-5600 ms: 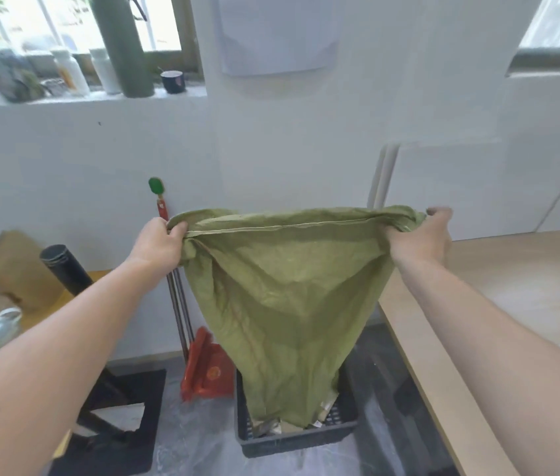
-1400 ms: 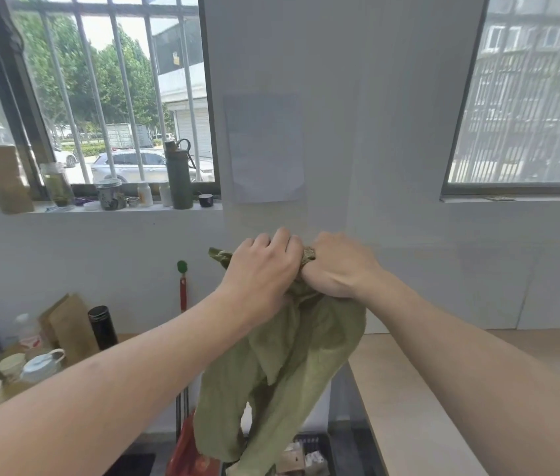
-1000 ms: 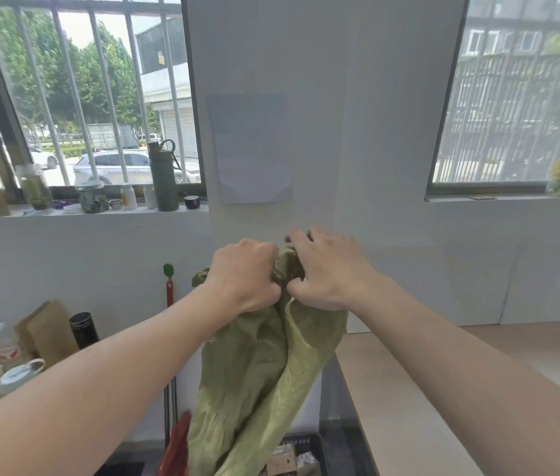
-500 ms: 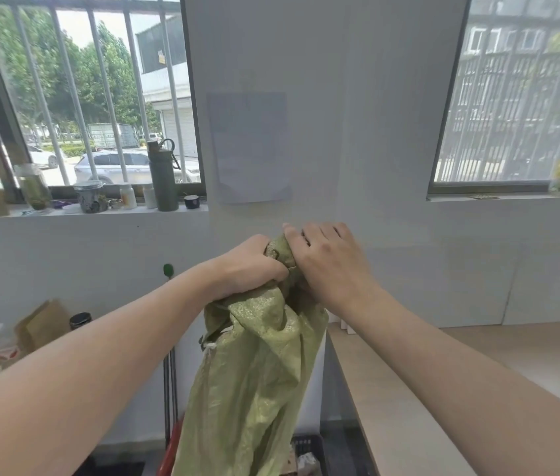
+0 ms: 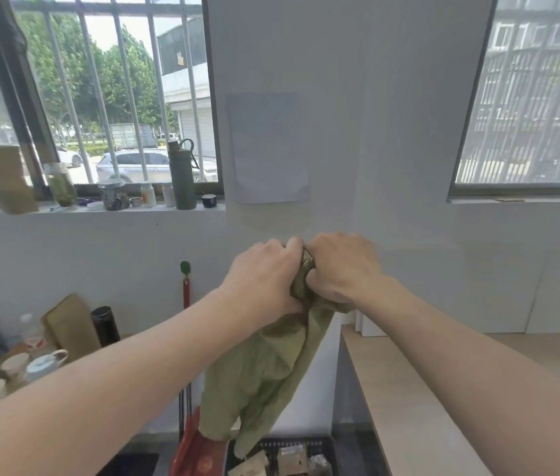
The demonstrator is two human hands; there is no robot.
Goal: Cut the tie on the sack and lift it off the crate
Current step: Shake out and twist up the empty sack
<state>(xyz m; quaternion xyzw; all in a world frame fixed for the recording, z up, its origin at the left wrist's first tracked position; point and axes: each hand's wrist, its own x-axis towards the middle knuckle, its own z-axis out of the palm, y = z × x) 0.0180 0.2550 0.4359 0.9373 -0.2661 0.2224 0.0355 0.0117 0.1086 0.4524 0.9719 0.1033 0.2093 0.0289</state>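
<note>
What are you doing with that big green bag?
A person is holding a green sack up in the air with both hands. The left hand and the right hand are squeezed together around its bunched top, and the rest hangs down loose. It looks empty. Below it, on the floor, sits a dark crate with some boxes inside. The sack's bottom end dangles just over the crate, so it is off.

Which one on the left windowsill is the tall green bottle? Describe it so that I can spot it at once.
Find the barred left window, then follow its sill to the right end. The green bottle stands there, between a small white bottle and a dark cup. It is the tallest thing at that end, dull green, with a loop handle on its cap.
</note>
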